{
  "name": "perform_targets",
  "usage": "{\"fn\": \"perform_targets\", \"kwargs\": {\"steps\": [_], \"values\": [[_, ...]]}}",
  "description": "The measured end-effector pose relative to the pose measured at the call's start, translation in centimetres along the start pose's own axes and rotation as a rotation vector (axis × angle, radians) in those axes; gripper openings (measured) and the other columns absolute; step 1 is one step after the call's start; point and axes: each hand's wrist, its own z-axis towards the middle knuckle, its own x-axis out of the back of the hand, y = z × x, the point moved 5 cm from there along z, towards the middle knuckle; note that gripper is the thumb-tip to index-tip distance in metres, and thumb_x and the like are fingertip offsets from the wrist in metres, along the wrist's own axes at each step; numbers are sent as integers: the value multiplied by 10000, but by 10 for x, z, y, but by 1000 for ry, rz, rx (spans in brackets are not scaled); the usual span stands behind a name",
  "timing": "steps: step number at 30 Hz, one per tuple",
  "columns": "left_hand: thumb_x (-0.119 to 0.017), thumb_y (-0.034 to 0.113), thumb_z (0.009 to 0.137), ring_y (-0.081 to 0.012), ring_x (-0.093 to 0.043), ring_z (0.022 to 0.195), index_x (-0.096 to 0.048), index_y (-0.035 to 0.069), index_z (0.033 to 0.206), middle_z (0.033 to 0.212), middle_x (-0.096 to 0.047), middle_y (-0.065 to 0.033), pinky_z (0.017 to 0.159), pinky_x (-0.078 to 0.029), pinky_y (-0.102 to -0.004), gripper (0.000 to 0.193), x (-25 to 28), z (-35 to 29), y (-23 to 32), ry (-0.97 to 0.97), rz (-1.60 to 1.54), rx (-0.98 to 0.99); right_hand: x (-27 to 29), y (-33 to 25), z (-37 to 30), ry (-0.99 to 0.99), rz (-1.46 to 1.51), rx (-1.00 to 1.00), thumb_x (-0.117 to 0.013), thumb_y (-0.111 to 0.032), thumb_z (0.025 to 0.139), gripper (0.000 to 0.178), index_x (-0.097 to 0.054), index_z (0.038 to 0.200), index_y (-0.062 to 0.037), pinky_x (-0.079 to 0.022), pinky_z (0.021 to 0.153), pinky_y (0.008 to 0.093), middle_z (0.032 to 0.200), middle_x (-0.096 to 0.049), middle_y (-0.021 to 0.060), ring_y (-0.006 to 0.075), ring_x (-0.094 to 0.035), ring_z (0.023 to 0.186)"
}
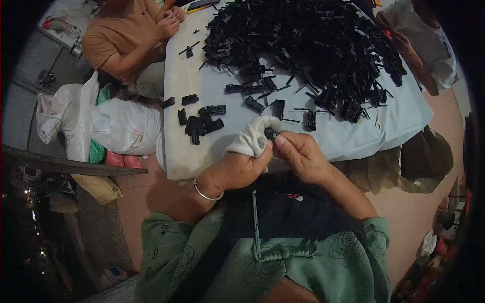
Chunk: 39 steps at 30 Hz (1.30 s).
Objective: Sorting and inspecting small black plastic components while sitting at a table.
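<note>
My left hand (237, 167), with a white cloth glove or wrap (248, 140) over its fingers, is closed around a small black plastic part (270, 133) at the table's near edge. Pinching at the same part from the right is my right hand (301, 153), bare, thumb on top. Most of the part is hidden by the fingers and cloth. Just beyond my hands lie loose black plastic pieces (278, 108), some with thin rods. A small cluster of black blocks (196, 127) sits to the left of them.
A large heap of black plastic parts (303, 45) covers the far side of the white-covered table (184, 159). A small wrench (378, 117) lies at the right. White sacks (126, 123) stand left. Two other people sit at the far left and far right corners.
</note>
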Motion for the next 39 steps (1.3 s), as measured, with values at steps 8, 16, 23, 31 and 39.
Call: {"fn": "perform_targets", "kwargs": {"steps": [8,16,23,31,39], "values": [[-491,68,821,-293,-566,736,-452,-1,1124,881,-570,-167,680,-457,-336,314,-4,-1,-2,124,537,-412,-9,7,-1,101,-17,38,-403,-211,942,305,-442,707,-22,-341,528,232,609,-382,-30,64,-337,598],[-516,113,791,-328,-559,806,-519,26,1038,881,-567,-168,707,-449,-384,262,14,-5,-8,62,1092,-42,5,1,-2,24,-383,88,-461,-225,915,289,-445,707,-25,-376,510,291,577,-421,62,143,-404,526],[-571,139,731,-280,-552,783,-616,100,901,860,-551,-139,646,-440,-361,180,54,7,18,601,1541,-376,35,18,0,248,-1291,134,-542,-87,730,108,-493,824,-66,-457,500,382,677,-539,108,295,-559,583],[-574,136,777,-357,-565,743,-550,2,997,881,-578,-182,664,-471,-393,260,-18,39,-27,283,1026,-430,29,16,-10,238,-1292,252,-541,-90,693,127,-478,800,-65,-462,494,343,679,-515,82,256,-561,583],[-571,135,776,-356,-544,752,-546,32,975,817,-568,-175,639,-459,-392,225,-15,66,-28,176,713,-408,27,13,-13,142,-1204,395,-526,-109,669,197,-498,858,-66,-453,500,361,684,-497,77,251,-551,594]]}}
